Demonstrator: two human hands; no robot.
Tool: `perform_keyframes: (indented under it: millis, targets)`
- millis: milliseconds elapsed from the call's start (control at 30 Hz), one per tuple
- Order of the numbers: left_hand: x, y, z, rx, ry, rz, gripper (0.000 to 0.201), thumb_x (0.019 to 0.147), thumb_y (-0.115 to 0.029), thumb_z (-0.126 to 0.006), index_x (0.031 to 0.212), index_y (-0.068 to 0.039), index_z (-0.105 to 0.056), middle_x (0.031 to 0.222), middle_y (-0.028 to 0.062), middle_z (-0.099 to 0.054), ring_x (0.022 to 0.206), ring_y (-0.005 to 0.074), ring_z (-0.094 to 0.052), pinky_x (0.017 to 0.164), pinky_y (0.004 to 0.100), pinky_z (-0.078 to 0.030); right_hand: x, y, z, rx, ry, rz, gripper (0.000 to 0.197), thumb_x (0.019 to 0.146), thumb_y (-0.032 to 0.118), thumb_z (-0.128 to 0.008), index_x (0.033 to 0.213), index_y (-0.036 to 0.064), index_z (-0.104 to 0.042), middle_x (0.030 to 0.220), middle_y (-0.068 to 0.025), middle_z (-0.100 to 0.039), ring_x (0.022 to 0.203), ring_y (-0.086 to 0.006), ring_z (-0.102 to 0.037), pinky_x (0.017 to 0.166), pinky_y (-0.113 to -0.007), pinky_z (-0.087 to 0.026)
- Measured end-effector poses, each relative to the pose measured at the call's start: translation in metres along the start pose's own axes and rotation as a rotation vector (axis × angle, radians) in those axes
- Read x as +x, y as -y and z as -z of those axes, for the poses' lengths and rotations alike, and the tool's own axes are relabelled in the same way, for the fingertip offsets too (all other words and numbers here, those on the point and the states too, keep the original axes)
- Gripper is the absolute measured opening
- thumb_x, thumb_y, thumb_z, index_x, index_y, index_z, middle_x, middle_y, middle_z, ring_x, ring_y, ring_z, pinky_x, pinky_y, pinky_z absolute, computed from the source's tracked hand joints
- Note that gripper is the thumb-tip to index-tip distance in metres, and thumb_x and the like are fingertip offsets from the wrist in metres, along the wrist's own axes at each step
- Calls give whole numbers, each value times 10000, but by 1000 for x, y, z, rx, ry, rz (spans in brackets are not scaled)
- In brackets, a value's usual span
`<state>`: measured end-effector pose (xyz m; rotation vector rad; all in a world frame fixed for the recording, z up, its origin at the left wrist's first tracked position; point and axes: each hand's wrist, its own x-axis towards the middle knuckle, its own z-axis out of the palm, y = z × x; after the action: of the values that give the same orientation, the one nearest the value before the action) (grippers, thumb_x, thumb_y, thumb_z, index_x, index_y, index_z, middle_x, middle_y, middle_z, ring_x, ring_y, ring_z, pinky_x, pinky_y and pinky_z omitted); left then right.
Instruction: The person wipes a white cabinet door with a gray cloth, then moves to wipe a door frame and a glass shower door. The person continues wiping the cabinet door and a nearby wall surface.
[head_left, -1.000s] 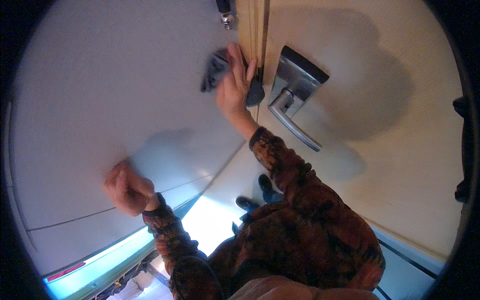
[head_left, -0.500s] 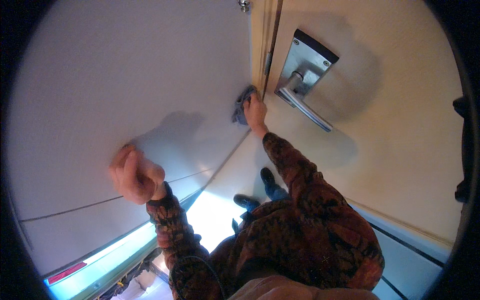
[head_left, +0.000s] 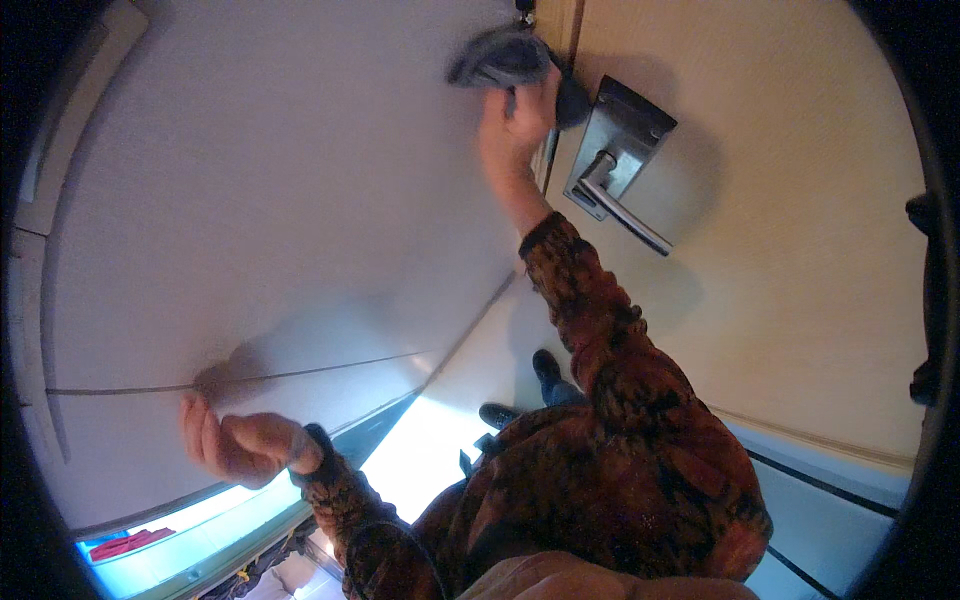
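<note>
A dark grey cloth (head_left: 505, 58) is bunched in my right hand (head_left: 520, 125), which reaches up to the edge where the pale panel meets the wooden door frame. Its fingers are closed on the cloth, and motion blurs them slightly. Just right of that hand is a metal door handle (head_left: 630, 215) on a steel plate (head_left: 620, 135). My left hand (head_left: 250, 445) hangs before the lower part of the pale panel (head_left: 270, 200), fingers loosely curled and apart from the thumb. Nothing shows in it, and its shadow falls on the panel.
A wooden door (head_left: 800, 250) fills the right side. A small metal fitting (head_left: 526, 15) sits at the top, close to the cloth. Bright light falls on the floor (head_left: 420, 455) by my shoes (head_left: 547, 370). A red cloth-like thing (head_left: 130, 543) lies at lower left.
My right hand has moved up along the door edge with the cloth, from below the handle's level to above it. My left hand has dropped lower and its fingers have loosened.
</note>
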<state>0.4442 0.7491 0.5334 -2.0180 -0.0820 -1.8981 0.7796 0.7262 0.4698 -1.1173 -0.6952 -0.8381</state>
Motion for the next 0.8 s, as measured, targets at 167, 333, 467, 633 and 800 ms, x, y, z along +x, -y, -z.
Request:
perform_keyframes:
  millis: [167, 333, 467, 633, 800]
  targets:
    - [13, 9, 1, 188, 91, -115, 347, 876, -289, -500, 1029, 22, -526, 1004, 167, -548, 992, 305, -542, 875, 418, -465, -49, -53, 38, -189, 128, -168, 267, 750, 37, -521, 1009, -15, -565, 1098, -213, -523, 1004, -387, -495, 896, -431, -384]
    - [-1, 15, 26, 177, 77, -158, 232, 847, -151, -502, 1040, -27, -535, 998, 132, -559, 1002, 272, -531, 881, 383, -454, -134, -46, 77, -290, 229, -450, 207, 775, 82, -546, 950, -26, -570, 1039, -230, -534, 955, -407, -490, 855, -446, -383]
    - [-24, 18, 48, 211, 77, -180, 423, 881, -333, -502, 1031, 62, -527, 1054, 214, -503, 980, 333, -541, 845, 429, -490, -154, -31, 85, -257, 206, -595, 185, 779, 86, -578, 929, -21, -570, 982, -199, -548, 913, -366, -508, 814, -419, -402]
    - [-39, 17, 42, 168, 56, -61, 320, 863, -209, -552, 1031, 62, -543, 1110, 203, -472, 1010, 306, -533, 851, 383, -497, -45, 10, 43, -45, 141, -320, 193, 750, 75, -614, 928, 9, -578, 941, -155, -547, 874, -324, -528, 761, -384, -425]
    - [-36, 10, 48, 126, 43, -61, 313, 870, -207, -539, 1042, 54, -546, 1120, 204, -467, 1009, 308, -534, 866, 373, -491, 85, 57, -13, 29, -50, 402, 260, 702, 28, -612, 959, 44, -580, 963, -159, -527, 861, -347, -523, 729, -412, -431]
